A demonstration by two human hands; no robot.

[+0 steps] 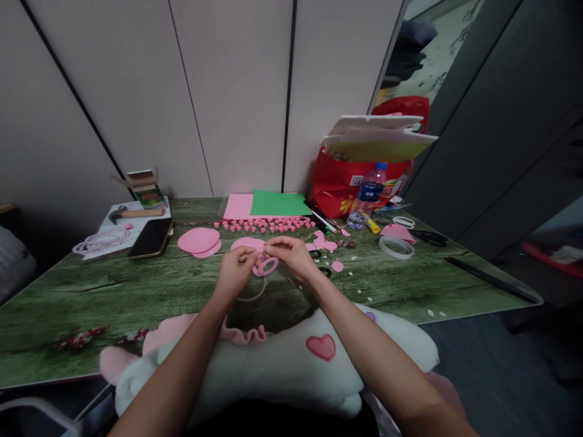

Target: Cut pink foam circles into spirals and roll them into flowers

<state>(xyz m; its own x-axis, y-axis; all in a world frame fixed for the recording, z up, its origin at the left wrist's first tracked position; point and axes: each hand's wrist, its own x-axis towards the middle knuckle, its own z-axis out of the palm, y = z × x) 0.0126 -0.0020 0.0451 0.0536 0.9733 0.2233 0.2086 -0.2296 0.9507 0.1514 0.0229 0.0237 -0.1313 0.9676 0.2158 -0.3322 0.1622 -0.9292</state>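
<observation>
Both hands meet over the middle of the green wood-pattern table. My left hand (235, 271) is closed, its thumb and finger pinching the left side of a small pink piece. From the right, my right hand (291, 254) pinches the same piece with its fingertips. A pink ring (268, 266) hangs just below the fingertips. Behind the hands lies a pink disc (243, 243), partly covered by them. A pale loop of cord (253, 297) rests on the table under the ring. Further left are stacked pink discs (198, 240).
Small pink pieces (273, 225) line the back, before green paper (280, 203). At left are a phone (151, 237) and hammer (141, 213). At right stand a water bottle (368, 197) and red bag (332, 182), near a tape roll (396, 247). A plush toy (282, 376) lies across the front edge.
</observation>
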